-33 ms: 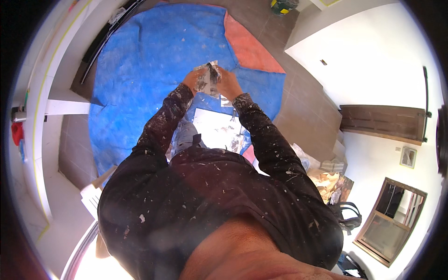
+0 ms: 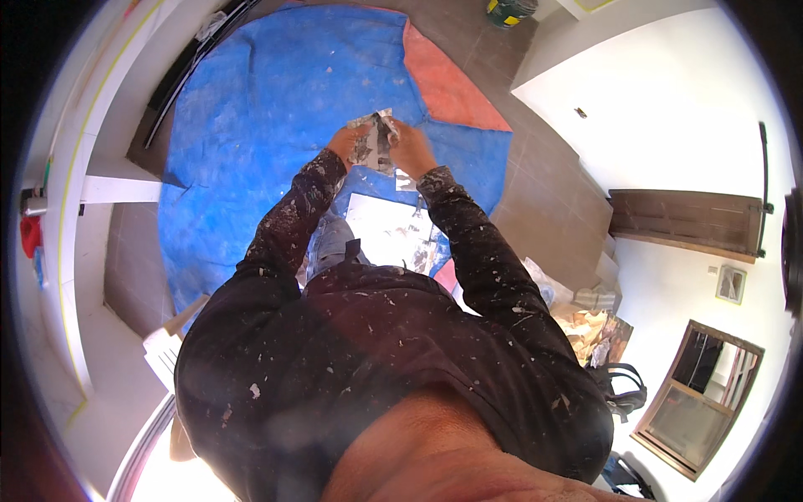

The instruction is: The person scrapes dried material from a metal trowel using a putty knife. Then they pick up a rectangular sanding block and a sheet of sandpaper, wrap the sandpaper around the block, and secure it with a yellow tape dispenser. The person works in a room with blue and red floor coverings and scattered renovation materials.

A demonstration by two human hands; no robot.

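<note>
My left hand and my right hand are raised in front of me over a blue tarp. Between them is a flat grey-white piece smeared with dark patches, its upper edge ragged. The fingers of both hands close on its opposite sides. What it is made of, paper or something stiffer, I cannot make out. Below my right hand a small white piece shows. A bright white, dirt-marked sheet or board lies nearer my body. Both dark sleeves are spattered with paint.
The tarp's orange underside is folded over at the far right. Brown tiled floor borders it. A dark bucket stands at the far edge. To the right are crumpled brown paper, a black-strapped bag and a wood-framed window.
</note>
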